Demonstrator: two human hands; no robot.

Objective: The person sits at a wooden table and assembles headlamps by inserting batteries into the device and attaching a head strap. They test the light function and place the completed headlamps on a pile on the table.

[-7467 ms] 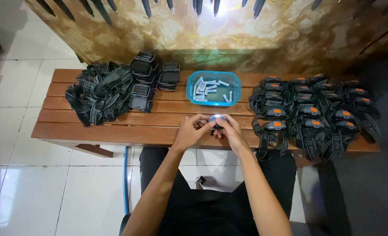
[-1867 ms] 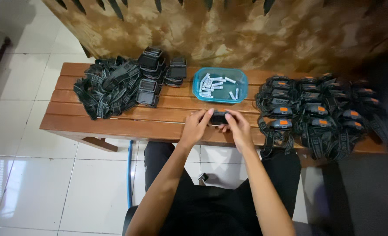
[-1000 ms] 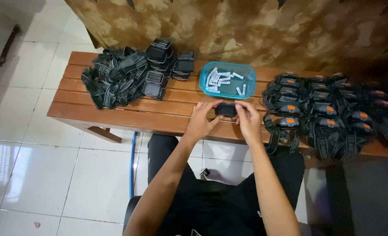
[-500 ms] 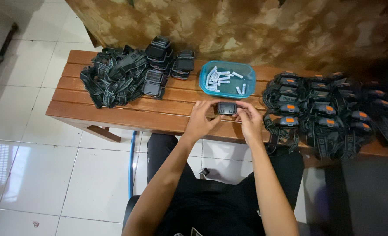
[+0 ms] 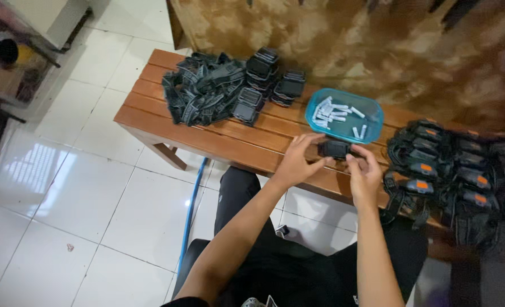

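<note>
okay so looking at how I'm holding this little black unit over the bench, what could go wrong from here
1. The small black unit is pinched between the left hand and right hand near the front edge of the wooden bench; a slip could drop it to the tiled floor.
2. The open blue tray of small white pieces sits just behind; a bump might scatter them.

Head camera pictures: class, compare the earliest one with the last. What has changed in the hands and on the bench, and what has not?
The small black device showed a lit white spot at first; now it looks dark and has been turned between the left hand and right hand, both gripping it throughout. The camera swung left. The blue tray, strap pile and orange-marked pile stayed put on the bench.
</note>
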